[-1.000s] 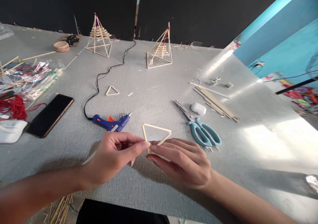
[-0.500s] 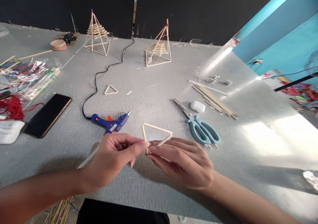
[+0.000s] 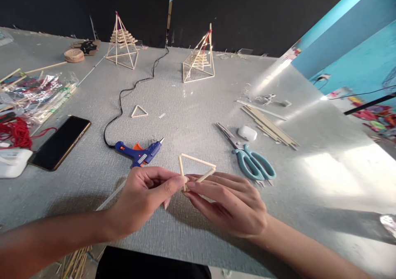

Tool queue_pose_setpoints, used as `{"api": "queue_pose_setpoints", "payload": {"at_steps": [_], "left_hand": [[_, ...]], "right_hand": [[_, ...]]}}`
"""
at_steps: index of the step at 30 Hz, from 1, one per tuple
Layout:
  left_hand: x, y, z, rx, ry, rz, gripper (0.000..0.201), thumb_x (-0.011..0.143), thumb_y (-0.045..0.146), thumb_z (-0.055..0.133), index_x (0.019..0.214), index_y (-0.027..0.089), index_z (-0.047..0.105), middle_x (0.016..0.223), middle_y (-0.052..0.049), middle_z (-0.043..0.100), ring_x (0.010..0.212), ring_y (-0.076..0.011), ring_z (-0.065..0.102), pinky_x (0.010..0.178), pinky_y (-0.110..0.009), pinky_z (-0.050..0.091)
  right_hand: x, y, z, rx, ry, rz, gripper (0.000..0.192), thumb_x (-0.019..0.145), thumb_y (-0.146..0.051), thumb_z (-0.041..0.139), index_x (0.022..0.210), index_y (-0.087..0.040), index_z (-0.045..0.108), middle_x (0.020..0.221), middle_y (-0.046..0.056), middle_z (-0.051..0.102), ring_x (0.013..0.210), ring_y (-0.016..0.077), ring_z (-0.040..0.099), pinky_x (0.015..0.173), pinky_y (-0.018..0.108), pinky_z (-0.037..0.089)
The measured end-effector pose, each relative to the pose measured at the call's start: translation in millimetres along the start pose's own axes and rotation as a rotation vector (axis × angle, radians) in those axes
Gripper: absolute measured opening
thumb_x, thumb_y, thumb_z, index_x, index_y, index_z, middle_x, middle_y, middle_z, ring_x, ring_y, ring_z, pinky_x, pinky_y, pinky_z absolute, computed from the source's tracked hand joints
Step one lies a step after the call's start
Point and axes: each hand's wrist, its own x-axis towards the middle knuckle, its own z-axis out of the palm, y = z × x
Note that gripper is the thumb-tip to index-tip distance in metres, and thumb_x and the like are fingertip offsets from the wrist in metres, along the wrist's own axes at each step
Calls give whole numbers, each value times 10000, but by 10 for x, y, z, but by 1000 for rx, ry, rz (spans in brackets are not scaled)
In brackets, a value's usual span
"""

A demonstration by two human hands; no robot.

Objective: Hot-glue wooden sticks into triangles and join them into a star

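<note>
A small triangle of pale wooden sticks (image 3: 198,160) is held above the table between my two hands. My left hand (image 3: 151,194) pinches its left stick near the lower corner with thumb and fingertips. Thumb and fingers of my right hand (image 3: 227,202) close on the same lower corner from the other side, hiding part of the joint. Just beyond my left hand lies a blue glue gun (image 3: 142,152), its nozzle pointing right. Scissors with light blue handles (image 3: 253,163) rest beyond my right hand. Another small stick triangle (image 3: 139,111) lies flat farther back.
Two stick pyramids (image 3: 122,41), (image 3: 199,60) stand along the back. At left are a phone (image 3: 62,143), red cord (image 3: 15,132) and plastic-wrapped packets (image 3: 40,97). A white case (image 3: 247,133) and loose flat sticks (image 3: 269,125) lie at right. The glue gun's black cable (image 3: 134,83) runs backward.
Both hands keep their hold on the triangle with hardly any movement. The whole view has shifted very slightly.
</note>
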Motion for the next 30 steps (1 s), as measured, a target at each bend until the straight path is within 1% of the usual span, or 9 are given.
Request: {"api": "queue_pose_setpoints", "payload": {"at_steps": [6, 10, 14, 17, 20, 23, 26, 28, 30], "left_hand": [[-13, 10, -7, -3, -15, 6, 231, 899, 409, 720, 864, 194, 798, 507, 60, 447, 500, -60, 354, 486, -190, 317], [-21, 29, -19, 24, -8, -28, 274, 855, 437, 774, 995, 204, 809, 596, 27, 556, 560, -73, 439, 528, -195, 366], [11, 51, -19, 58, 25, -66, 307, 782, 445, 831, 918, 171, 810, 635, -2, 611, 578, -89, 480, 539, -212, 396], [30, 67, -19, 54, -40, -73, 280, 787, 434, 823, 885, 171, 814, 593, 14, 580, 548, -80, 443, 519, -209, 367], [29, 73, -28, 42, -110, -83, 245, 863, 435, 750, 866, 197, 812, 545, 43, 510, 511, -61, 360, 491, -199, 293], [26, 75, -49, 36, -113, -98, 271, 884, 443, 727, 793, 195, 789, 530, 52, 502, 490, -49, 322, 486, -197, 266], [39, 79, -72, 58, -70, -82, 267, 853, 444, 765, 791, 185, 776, 527, 56, 518, 491, -49, 340, 501, -195, 295], [49, 84, -83, 69, -41, -49, 271, 834, 442, 781, 790, 176, 764, 532, 56, 522, 507, -55, 370, 513, -194, 317], [48, 85, -88, 84, -29, -26, 286, 826, 443, 784, 776, 165, 747, 548, 49, 533, 531, -63, 411, 525, -194, 335]], "right_hand": [[-1, 14, -1, 17, 18, -6, 312, 879, -46, 714, 1176, -107, 642, 889, 80, 811, 783, 186, 794, 600, 253, 619], [-12, 41, -10, -20, 43, -6, 358, 887, -37, 715, 1230, -91, 628, 975, 117, 817, 815, 191, 796, 582, 262, 610], [-57, 81, -27, -126, 18, -107, 426, 877, -19, 715, 1288, -19, 601, 1074, 187, 794, 936, 221, 793, 554, 271, 604], [-107, 113, -31, -178, -25, -192, 451, 886, -4, 675, 1323, 37, 573, 1130, 222, 770, 1085, 255, 755, 598, 289, 623], [-147, 137, -16, -185, -72, -235, 453, 901, 3, 626, 1342, 73, 550, 1220, 259, 725, 1214, 287, 691, 644, 314, 634], [-146, 137, 13, -189, -61, -237, 511, 889, -19, 660, 1375, 60, 521, 1234, 266, 718, 1165, 274, 718, 612, 296, 625], [-122, 102, 28, -85, 14, -105, 510, 881, -69, 703, 1363, -51, 539, 1123, 199, 779, 889, 215, 788, 561, 271, 605], [-110, 69, 19, 57, 93, 107, 430, 890, -110, 705, 1294, -153, 562, 951, 97, 802, 681, 165, 756, 516, 252, 573], [-104, 44, -2, 227, 148, 350, 363, 924, -150, 679, 1256, -221, 551, 782, 3, 754, 552, 126, 684, 489, 234, 540]]}}
